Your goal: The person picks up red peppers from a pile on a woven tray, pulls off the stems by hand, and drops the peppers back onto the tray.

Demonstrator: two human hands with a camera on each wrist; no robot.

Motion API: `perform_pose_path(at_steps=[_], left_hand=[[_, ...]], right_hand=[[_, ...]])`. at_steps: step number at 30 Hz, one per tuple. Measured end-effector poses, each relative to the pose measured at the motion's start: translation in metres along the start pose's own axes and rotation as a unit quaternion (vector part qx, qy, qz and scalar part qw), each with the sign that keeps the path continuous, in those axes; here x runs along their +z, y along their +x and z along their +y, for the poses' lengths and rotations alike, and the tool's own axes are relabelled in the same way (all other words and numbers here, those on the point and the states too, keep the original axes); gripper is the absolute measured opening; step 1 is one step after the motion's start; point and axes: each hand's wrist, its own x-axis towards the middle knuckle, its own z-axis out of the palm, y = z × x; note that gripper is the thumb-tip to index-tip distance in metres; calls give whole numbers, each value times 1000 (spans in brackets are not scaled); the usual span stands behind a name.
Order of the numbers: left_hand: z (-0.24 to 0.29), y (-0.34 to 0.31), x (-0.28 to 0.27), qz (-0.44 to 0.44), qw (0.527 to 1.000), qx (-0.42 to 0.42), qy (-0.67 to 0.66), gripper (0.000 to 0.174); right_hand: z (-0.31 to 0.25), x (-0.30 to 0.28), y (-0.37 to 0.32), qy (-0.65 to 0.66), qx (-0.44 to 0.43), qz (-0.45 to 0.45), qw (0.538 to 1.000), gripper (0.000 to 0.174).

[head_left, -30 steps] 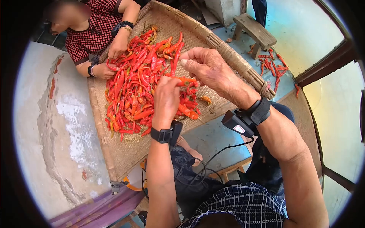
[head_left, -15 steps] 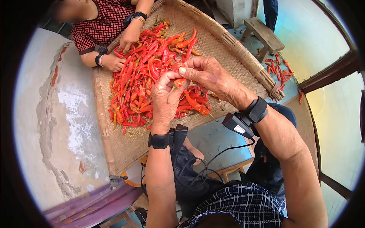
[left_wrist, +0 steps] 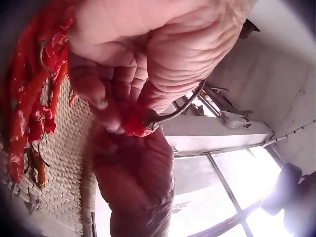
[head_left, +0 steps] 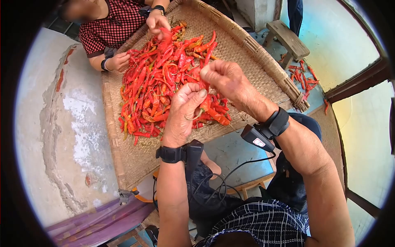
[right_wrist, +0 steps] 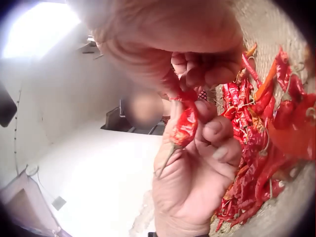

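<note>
A red chili pepper [right_wrist: 186,126] with a thin stem is held between my two hands. My left hand [head_left: 181,111] pinches it near the stem end, thumb along its side. My right hand [head_left: 234,82] has its thumb and bent fingers on the pepper's other end. In the left wrist view, the curved stem [left_wrist: 180,106] sticks out past the left thumb, and the fingers hide much of the pepper. Just beyond both hands lies a heap of red and orange chili peppers [head_left: 152,90] on a woven bamboo tray [head_left: 119,156].
Across the tray, another person's raised hand [head_left: 156,21] holds red chili pepper, and their other hand [head_left: 119,61] is at the heap's edge. A wooden bench [head_left: 288,39] stands at the right, beside more peppers [head_left: 303,78] on the floor. A cracked wall [head_left: 74,123] borders the left.
My right hand came across to my left hand and the pepper there, then shifted slightly right. The pepper has turned in my left hand. The other person's hand has lifted from the heap with red pepper.
</note>
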Motion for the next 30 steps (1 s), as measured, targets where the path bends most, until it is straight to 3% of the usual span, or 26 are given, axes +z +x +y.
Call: perform_pose_path(at_steps=[2,4,6,7,8,10,11,12,13,14,15,16,18,20,22,23,25,26,28,30], left_hand=[[2,6,-11,11,999,-24,24,18],[2,21,-36,66,995,56,-51,24],[13,43,-57,112,935,161,-296,27],[11,51,-89,44,878,103,-465,34],[12,57,-88,137,891,129,-413,35],[-5,63,-80,153,930,94,-321,35],[-12,69,-73,150,954,23,-258,31],[-17,69,-55,129,974,42,-179,32],[-19,66,-38,110,990,46,-74,34],[-11,66,-13,155,978,17,137,34],[-21,69,-13,139,885,158,415,31],[-30,70,-13,111,697,283,649,29],[-40,66,-15,88,654,217,719,26],[-36,62,-11,109,664,216,708,24],[-24,59,-5,86,686,127,711,23],[-22,57,-4,93,683,133,713,23],[-21,51,-2,121,741,193,632,12],[-19,49,-2,124,737,200,633,12],[-14,44,-1,170,826,197,499,14],[-7,36,-1,189,864,196,423,12]], right_hand=[[-5,-5,-1,50,34,37,997,23],[-7,-16,4,36,1,68,997,23],[-13,-24,2,52,4,61,997,24],[-15,-27,0,46,8,62,997,24],[-17,-29,-2,39,12,64,997,24],[-18,-33,-4,27,1,54,998,24],[-17,-34,-4,21,-6,55,998,24],[-17,-35,-3,16,-13,55,998,24],[-18,-38,-1,14,-11,54,998,25],[-19,-39,-1,15,-14,54,998,25],[-21,-41,-1,12,-15,54,998,25],[-23,-41,-2,8,-15,52,998,25],[-24,-39,-2,7,-33,49,998,25],[-25,-38,-5,-2,-2,34,999,24],[-28,-36,-6,-2,-20,28,999,24],[-28,-36,-6,-27,-19,24,999,24],[-25,-33,-6,-39,-11,16,999,23],[-23,-31,-5,-39,-20,15,999,23],[-21,-27,-6,-34,-34,10,999,22],[-15,-21,-5,-65,-35,3,997,22]])
